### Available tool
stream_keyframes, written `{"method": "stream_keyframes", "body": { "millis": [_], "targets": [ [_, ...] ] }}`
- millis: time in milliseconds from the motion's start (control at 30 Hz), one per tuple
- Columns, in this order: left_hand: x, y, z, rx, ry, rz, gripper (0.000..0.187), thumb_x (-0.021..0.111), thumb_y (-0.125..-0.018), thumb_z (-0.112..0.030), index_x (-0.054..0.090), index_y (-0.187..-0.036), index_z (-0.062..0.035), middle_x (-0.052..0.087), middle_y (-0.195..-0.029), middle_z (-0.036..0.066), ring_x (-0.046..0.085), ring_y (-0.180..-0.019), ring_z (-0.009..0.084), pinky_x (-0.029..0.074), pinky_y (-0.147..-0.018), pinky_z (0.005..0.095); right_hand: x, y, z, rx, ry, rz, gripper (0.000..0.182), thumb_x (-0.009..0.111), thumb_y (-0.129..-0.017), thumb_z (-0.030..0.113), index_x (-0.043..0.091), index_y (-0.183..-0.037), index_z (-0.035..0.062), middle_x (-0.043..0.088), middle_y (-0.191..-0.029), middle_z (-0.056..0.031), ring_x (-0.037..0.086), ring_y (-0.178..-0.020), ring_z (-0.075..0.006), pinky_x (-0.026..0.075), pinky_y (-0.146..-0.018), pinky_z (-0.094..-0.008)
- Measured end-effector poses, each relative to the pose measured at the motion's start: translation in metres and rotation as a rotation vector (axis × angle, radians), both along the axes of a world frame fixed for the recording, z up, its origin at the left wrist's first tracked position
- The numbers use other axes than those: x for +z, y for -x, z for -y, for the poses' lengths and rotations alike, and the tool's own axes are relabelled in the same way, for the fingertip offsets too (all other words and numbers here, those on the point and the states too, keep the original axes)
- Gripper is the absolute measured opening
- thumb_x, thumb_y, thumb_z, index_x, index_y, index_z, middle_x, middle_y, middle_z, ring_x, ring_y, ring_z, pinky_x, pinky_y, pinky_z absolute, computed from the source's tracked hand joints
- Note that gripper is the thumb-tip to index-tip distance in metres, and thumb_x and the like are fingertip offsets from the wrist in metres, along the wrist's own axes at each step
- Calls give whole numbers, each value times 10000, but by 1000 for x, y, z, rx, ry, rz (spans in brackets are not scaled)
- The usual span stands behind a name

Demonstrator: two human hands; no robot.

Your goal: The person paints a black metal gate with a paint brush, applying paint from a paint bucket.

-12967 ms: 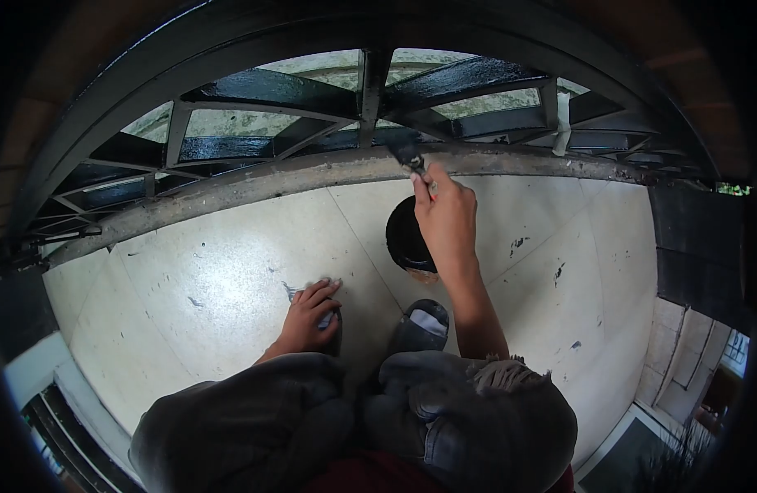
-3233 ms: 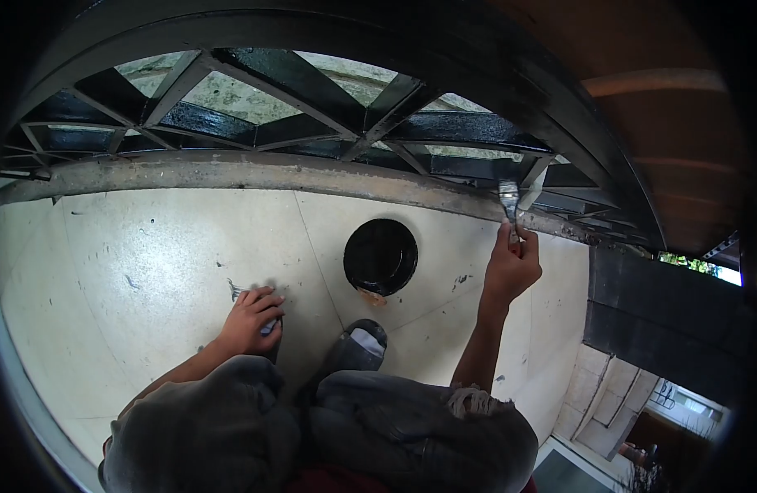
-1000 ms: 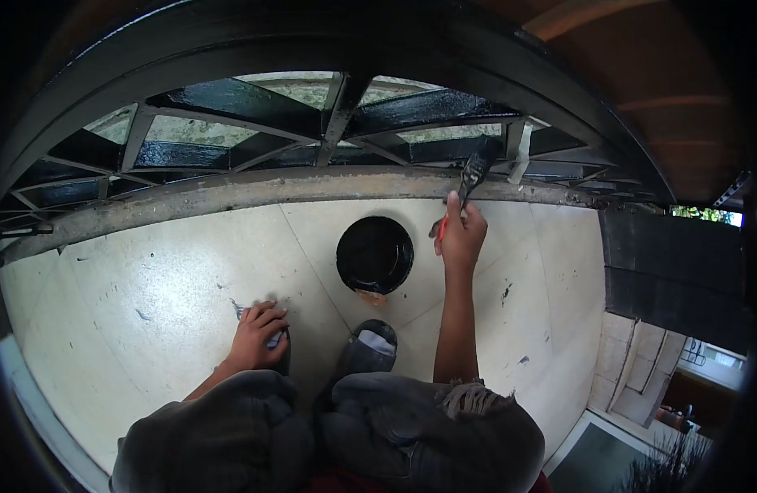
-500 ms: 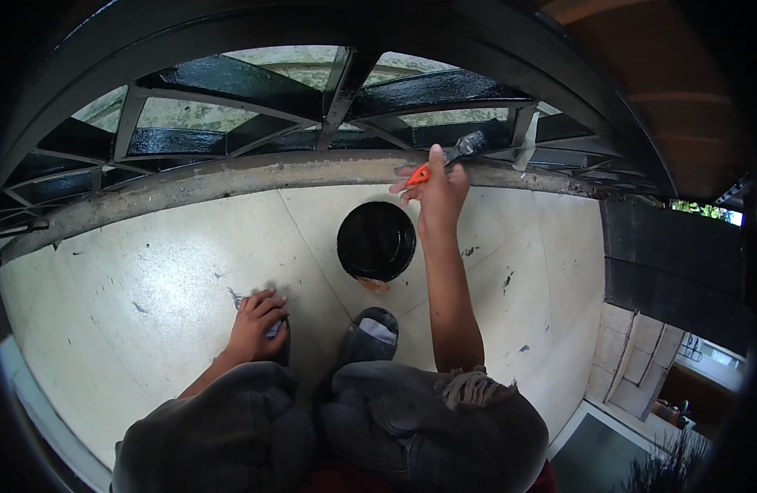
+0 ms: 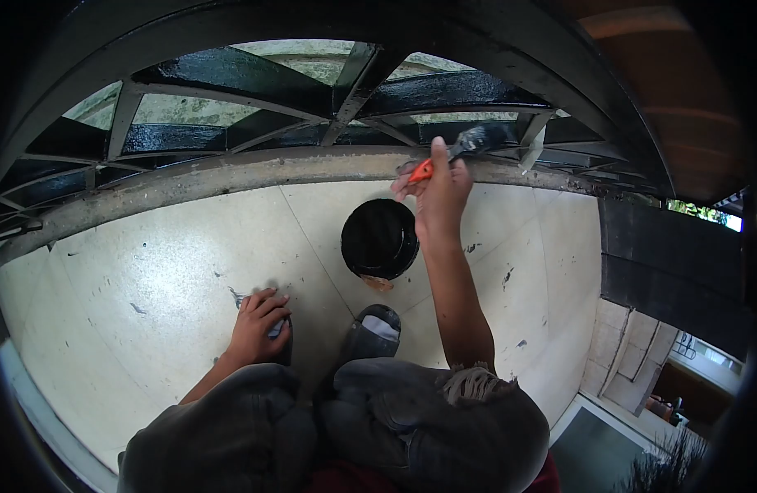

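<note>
My right hand (image 5: 441, 193) is closed around the orange handle of a paintbrush (image 5: 422, 170), whose dark bristles reach up and right against the black metal grille (image 5: 444, 94). Below and left of that hand, a round black container (image 5: 380, 239) stands on the pale tiled floor, dark inside. A small brownish scrap (image 5: 377, 283) lies at its lower edge. My left hand (image 5: 262, 325) hangs low at the left, over the front of a slipper, its fingers bent and a little apart, with nothing seen in it.
A raised concrete ledge (image 5: 255, 172) runs along the foot of the grille. My slippered foot (image 5: 372, 333) is below the container. Dark panels (image 5: 674, 255) stand at the right, above a pale step (image 5: 629, 349). Dark marks dot the floor tiles (image 5: 173, 271).
My right hand and the brush have shifted very slightly, with the bristles a little further right along the grille. The view has moved slightly. My left hand stays in place.
</note>
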State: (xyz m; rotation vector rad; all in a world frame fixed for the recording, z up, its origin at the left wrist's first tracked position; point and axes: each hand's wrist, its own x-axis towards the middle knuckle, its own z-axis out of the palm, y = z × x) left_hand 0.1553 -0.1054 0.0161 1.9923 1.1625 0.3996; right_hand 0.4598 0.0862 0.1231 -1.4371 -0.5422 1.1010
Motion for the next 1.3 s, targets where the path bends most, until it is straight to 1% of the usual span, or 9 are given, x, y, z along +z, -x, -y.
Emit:
{"method": "stream_keyframes", "body": {
  "millis": [233, 333, 433, 700, 767, 833, 867, 1033, 1300],
  "targets": [
    [-2, 1, 1, 14, 23, 15, 215, 720, -761, -123, 704, -975, -107, 662, -1240, 33, 523, -1278, 312, 408, -1037, 483, 3, 3, -4, -44, -2, 16, 341, 583, -1029, 314, 482, -914, 9, 632, -684, -184, 656, -490, -251, 525, -400, -319],
    [-3, 1, 1, 16, 22, 18, 212, 720, -762, -123, 703, -972, -106, 662, -1240, 33, 525, -1275, 314, 409, -1034, 485, 5, -4, -11, -158, -56, 33, 351, 597, -1023, 330, 484, -918, 15, 639, -703, -171, 663, -510, -253, 539, -429, -326],
    [-3, 1, 2, 12, 22, 19, 213, 720, -762, -123, 701, -974, -106, 662, -1241, 33, 527, -1272, 315, 410, -1031, 487, 8, 11, -8, -64, -24, -45, 349, 597, -1023, 331, 485, -922, 16, 640, -706, -173, 660, -507, -252, 536, -426, -323],
    [-4, 2, 0, 9, 17, 30, 218, 718, -762, -120, 699, -979, -107, 665, -1236, 39, 528, -1272, 321, 410, -1026, 498, 2, -13, -15, -125, -116, -10, 394, 582, -1028, 351, 469, -917, -9, 637, -703, -191, 673, -508, -266, 566, -425, -324],
    [-4, 1, -1, 4, -12, 17, 192, 713, -772, -125, 703, -961, -97, 666, -1229, 40, 530, -1273, 301, 415, -1026, 458, 8, 2, -12, -159, -108, 20, 398, 585, -1027, 349, 490, -897, -15, 643, -695, -190, 674, -511, -258, 569, -431, -320],
    [-2, 1, -1, -1, -1, 15, 193, 713, -771, -124, 703, -961, -96, 665, -1231, 41, 530, -1273, 301, 414, -1028, 461, 11, 9, -10, -95, -46, -7, 340, 585, -1030, 328, 506, -903, 23, 643, -697, -157, 678, -538, -246, 563, -475, -318],
    [-1, 1, -2, 2, 8, 12, 193, 713, -771, -122, 704, -962, -95, 665, -1234, 42, 529, -1274, 302, 413, -1030, 465, 3, -5, -13, -102, -133, -7, 343, 592, -1027, 321, 479, -952, 5, 640, -709, -167, 682, -544, -252, 561, -462, -324],
    [-4, 2, 0, 12, 24, 37, 219, 717, -762, -121, 701, -980, -105, 666, -1232, 43, 528, -1271, 323, 406, -1032, 505, 0, 5, -8, -95, -47, -9, 384, 590, -1023, 347, 449, -1022, -10, 635, -715, -215, 678, -514, -277, 584, -436, -332],
    [-4, 1, 0, 17, 22, 47, 215, 721, -759, -116, 704, -973, -100, 668, -1229, 46, 532, -1264, 321, 413, -1026, 494, 1, 2, -2, -117, -58, 42, 355, 579, -1033, 327, 472, -928, 5, 636, -717, -178, 688, -545, -269, 577, -462, -332]
  ]
}}
